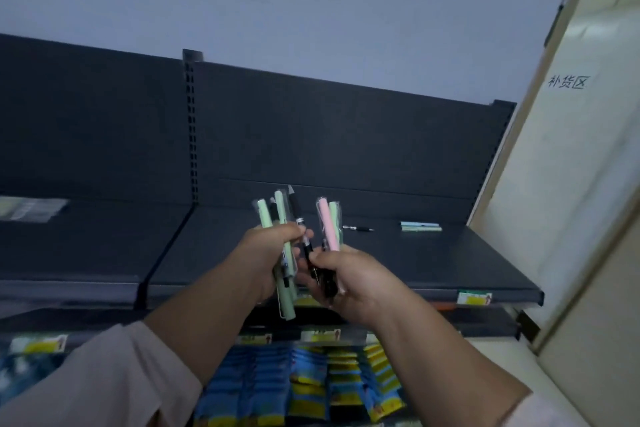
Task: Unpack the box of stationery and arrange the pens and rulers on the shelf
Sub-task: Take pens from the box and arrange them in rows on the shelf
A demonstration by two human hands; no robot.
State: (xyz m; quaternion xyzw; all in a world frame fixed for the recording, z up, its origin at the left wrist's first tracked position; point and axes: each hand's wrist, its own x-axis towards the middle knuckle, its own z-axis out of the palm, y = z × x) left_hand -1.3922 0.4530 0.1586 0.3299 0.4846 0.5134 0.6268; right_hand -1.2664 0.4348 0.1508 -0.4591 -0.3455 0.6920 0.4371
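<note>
I have both hands raised in front of the dark shelf (433,263), each carrying pens, so I judge the step in hand to be sorting the bunch before laying it out. My left hand (273,253) has its fingers curled round a bundle of green pens (280,215), which stand roughly upright, tips above the knuckles and tails hanging below the palm. My right hand (349,281) is likewise closed, gripping a pink pen (327,225) and a green one beside it, both apparently in clear sleeves. A black pen (298,215) runs between the two hands; I cannot tell which hand truly holds it. Already on the shelf, towards the back right, lie a single black pen (358,228) and, well apart from it, a small stack of pastel pens (420,226). Neither the box nor any ruler is in view. Blue and yellow packets (311,378) hang on the tier below. The next move, in my judgement, calls for separating the pens by colour, reaching forward over the shelf lip and setting each kind beside its match without dropping the loose black one.
</note>
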